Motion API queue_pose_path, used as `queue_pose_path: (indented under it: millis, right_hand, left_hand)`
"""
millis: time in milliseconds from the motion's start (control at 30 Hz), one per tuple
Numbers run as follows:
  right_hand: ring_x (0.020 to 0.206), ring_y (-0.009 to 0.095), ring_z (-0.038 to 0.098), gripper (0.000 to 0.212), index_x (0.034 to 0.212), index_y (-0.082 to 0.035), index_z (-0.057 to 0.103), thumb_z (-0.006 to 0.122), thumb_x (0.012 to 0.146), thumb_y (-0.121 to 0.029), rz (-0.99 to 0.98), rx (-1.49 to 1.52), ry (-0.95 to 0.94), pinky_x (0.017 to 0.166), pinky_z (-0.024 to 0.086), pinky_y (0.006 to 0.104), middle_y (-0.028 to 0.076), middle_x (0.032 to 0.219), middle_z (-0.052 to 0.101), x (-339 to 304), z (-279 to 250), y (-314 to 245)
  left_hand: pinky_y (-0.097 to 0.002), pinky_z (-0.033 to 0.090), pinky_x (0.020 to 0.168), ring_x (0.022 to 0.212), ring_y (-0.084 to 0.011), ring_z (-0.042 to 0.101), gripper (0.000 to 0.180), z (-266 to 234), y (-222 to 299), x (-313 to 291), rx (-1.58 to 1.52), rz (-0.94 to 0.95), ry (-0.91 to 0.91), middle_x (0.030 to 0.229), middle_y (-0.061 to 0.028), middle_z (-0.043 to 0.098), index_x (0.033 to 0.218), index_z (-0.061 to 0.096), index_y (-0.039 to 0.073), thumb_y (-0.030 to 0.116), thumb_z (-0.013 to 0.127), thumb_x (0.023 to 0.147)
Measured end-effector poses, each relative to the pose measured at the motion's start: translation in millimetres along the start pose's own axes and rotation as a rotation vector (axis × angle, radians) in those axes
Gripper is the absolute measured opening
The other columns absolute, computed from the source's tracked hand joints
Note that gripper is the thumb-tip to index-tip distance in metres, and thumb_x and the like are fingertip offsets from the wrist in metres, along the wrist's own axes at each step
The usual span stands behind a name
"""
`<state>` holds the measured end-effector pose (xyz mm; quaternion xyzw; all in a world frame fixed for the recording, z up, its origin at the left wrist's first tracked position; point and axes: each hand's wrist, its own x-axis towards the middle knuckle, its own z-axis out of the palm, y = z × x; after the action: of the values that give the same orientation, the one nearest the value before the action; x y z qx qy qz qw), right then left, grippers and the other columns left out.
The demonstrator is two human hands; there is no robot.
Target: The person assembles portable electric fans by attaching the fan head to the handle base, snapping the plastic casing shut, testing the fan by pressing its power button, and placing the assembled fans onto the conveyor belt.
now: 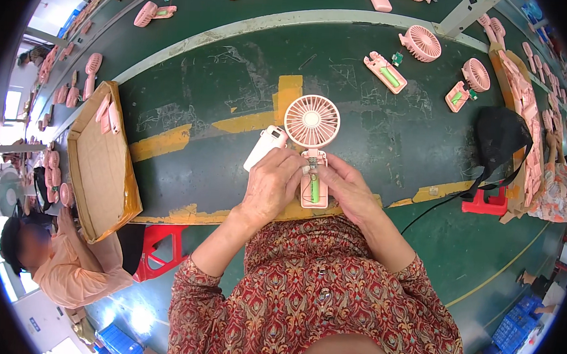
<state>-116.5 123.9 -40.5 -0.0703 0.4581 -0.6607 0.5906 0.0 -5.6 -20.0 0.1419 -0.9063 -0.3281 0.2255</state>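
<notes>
A pink handheld fan [311,120] lies near the table's front edge, its round grille pointing away from me. Its handle is uncovered and shows a green battery cell [315,189] and a small circuit board [314,160]. My left hand [271,181] is closed, fingertips pinched at the board; whatever sits between them is too small to make out. On the other side my right hand [350,188] grips the handle's right edge with thumb and fingers. Beside my left hand rests a white rectangular device [266,146], partly under the fingers.
Two opened pink fans [421,44] [476,75] lie at the back right near a black bag [500,140]. A cardboard tray [101,161] with pink covers stands left; a box [524,113] of pink parts stands right. Further left sits another person [68,255]. More fans lie beyond the rail.
</notes>
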Motion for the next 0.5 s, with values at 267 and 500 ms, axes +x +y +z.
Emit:
queue_pose_path:
  millis: [267, 500]
  right_hand:
    - [0.091, 0.008, 0.058, 0.037, 0.127, 0.001, 0.046, 0.052, 0.092, -0.007, -0.043, -0.126, -0.078, 0.078, 0.05, 0.0233, 0.004, 0.106, 0.059, 5.3, -0.7, -3.3]
    - [0.088, 0.008, 0.058, 0.034, 0.125, 0.001, 0.047, 0.051, 0.091, -0.005, -0.045, -0.162, -0.092, 0.076, 0.05, 0.0237, 0.003, 0.103, 0.059, 6.1, -0.3, -8.4]
  left_hand:
    - [-0.039, 0.051, 0.07, 0.081, -0.0301, 0.06, 0.025, -1.4, 3.6, 10.3, 0.072, 0.051, -0.073, 0.087, -0.011, 0.059, 0.097, 0.061, 0.002, 0.0, 0.062, 0.072]
    - [-0.0392, 0.05, 0.064, 0.076, -0.0305, 0.06, 0.022, -11.9, 5.8, 19.9, 0.055, 0.156, -0.223, 0.084, -0.0102, 0.058, 0.093, 0.062, 0.003, 0.004, 0.062, 0.071]
